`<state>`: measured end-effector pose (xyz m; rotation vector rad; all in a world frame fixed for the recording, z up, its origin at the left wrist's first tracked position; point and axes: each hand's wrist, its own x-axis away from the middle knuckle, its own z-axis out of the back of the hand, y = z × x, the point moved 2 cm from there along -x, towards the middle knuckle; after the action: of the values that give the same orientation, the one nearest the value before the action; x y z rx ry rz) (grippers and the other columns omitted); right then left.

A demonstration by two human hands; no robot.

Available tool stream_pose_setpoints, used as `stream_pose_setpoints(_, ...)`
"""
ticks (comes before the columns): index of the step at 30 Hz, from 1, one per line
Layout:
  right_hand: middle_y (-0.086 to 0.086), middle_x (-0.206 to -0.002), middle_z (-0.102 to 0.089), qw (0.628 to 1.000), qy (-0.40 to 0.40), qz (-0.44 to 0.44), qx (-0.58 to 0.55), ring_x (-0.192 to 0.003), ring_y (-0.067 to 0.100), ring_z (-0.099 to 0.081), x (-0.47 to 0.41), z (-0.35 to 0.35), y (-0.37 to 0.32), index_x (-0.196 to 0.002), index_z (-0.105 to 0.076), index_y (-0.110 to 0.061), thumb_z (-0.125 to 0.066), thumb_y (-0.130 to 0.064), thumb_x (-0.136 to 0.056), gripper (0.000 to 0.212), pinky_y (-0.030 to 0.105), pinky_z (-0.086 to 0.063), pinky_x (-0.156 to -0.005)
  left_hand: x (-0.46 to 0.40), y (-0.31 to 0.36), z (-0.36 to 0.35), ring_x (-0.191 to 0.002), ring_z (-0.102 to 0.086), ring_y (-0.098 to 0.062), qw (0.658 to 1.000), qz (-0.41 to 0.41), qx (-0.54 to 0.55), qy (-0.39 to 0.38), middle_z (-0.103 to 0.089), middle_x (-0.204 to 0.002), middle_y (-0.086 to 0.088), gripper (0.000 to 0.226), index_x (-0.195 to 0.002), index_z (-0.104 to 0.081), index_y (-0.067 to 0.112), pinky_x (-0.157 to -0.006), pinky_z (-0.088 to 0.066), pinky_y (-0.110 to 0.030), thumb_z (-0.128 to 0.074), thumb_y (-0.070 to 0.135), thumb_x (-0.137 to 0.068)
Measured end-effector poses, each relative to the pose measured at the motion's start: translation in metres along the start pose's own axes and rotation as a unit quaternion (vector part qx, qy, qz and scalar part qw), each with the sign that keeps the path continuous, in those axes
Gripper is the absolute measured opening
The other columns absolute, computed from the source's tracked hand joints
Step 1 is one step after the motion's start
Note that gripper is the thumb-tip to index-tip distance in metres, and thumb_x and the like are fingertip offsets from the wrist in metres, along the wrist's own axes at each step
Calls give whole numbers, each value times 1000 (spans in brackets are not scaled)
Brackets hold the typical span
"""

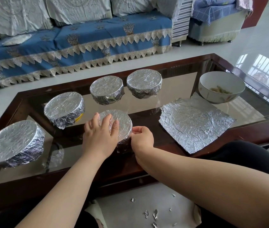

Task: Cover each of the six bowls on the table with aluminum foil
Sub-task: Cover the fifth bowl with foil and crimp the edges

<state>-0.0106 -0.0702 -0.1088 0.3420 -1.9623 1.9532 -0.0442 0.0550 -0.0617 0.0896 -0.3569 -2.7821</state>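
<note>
Head view is showing the task nearing its end: five bowls are wearing foil and one is standing bare. The left hand (pixel 100 130) is lying flat, fingers straight, pressing down on the foil top of the fifth bowl (pixel 119 122), while the right hand (pixel 142 137) is pinching the foil at that bowl's rim, so this wrap is probably getting its last crimp. Beyond and left of the hands are sitting four finished bowls. Right of the right hand one flat foil sheet (pixel 194 125) is waiting on the bench (pixel 146 168), and beyond it the uncovered bowl (pixel 220 87).
</note>
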Motion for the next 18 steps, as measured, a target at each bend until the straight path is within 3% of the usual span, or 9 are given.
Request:
stream_pose_setpoints(2,-6,-88,-70,1000,-11,2,26,-84,11,-66,3,-1,1,-105,-65,-15,-61,-12,-85,20,28,-54,-83,0,1,1,-144,-17,-39,1000,-1,-4,1,-17,-162,-14,60,-152,-35,29,-116,-19,-47,-21,56,-100)
stream_pose_setpoints(4,1,-91,-74,999,-48,3,20,-86,14,-69,6,-3,4,-106,-67,-11,-57,-16,-75,32,34,-54,-88,1,2,1,-144,-18,-40,1000,0,-9,1,-17,-162,-14,61,-152,-34,30,-115,-21,-48,-18,57,-100)
stream_pose_setpoints(6,13,-82,-71,995,-99,2,-10,-77,14,-61,11,-3,7,-91,-66,0,-51,-16,-72,29,32,-49,-78,0,3,1,-143,-19,-41,1000,1,-13,5,-18,-161,-15,62,-152,-35,29,-115,-23,-48,-16,58,-100)
stream_pose_setpoints(9,2,-57,-46,991,-129,-9,-33,-57,14,-36,19,4,2,-70,-53,-2,-46,-8,-75,10,25,-34,-57,0,4,0,-143,-19,-41,1000,9,-15,2,-18,-161,-15,58,-152,-34,29,-116,-22,-48,-22,54,-101)
stream_pose_setpoints(12,6,-66,-33,989,-146,12,-7,-61,19,-25,23,7,-9,-72,-48,-13,-46,-15,-73,3,31,-21,-56,0,8,1,-144,-16,-40,1000,22,-6,-9,-14,-163,-16,60,-154,-30,27,-117,-17,-48,-21,54,-101)
stream_pose_setpoints(15,6,-65,-33,983,-150,79,75,-57,15,-29,13,6,-22,-68,-39,-17,-38,-19,-90,22,29,-24,-54,3,12,8,-147,-11,-41,998,43,23,-49,-8,-164,-17,70,-157,-19,26,-119,-12,-48,-17,63,-98)
stream_pose_setpoints(18,9,-70,-50,979,-154,80,107,-65,18,-46,-9,6,-36,-75,-56,-10,-38,-30,-89,30,32,-37,-65,10,10,21,-147,-17,-39,996,43,26,-80,-15,-162,-15,80,-158,-11,27,-117,-19,-48,-13,72,-91)
